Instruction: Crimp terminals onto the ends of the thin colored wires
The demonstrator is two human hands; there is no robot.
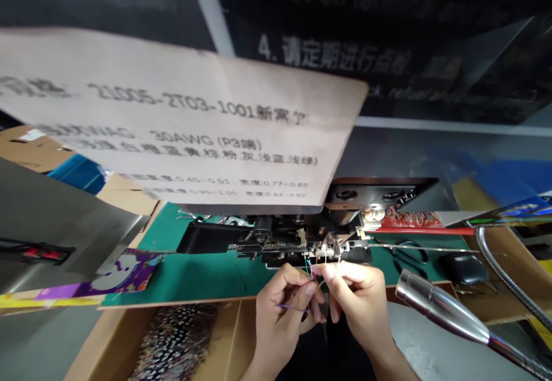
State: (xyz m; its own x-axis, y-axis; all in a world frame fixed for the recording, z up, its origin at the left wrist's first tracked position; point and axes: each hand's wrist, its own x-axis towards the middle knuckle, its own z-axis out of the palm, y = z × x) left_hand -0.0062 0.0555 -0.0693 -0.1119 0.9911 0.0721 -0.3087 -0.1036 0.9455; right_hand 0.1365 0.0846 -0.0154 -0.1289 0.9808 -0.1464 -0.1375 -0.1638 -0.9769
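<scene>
Thin coloured wires, among them green, blue and orange ones, fan out in front of the crimping machine. My left hand pinches the wires between thumb and index finger, with a purple wire lying across its fingers. Close beside it, my right hand has thumb and index finger pressed together around a light-coloured wire whose end points at the machine. Both hands are just in front of the machine's lower tooling. The far ends of the wires are hidden by the fingers.
A paper label hangs on the machine's dark front. A metal terminal strip runs right, past black scissors. A metal lamp stands right. Below left, a cardboard box holds many wires. The green mat covers the table.
</scene>
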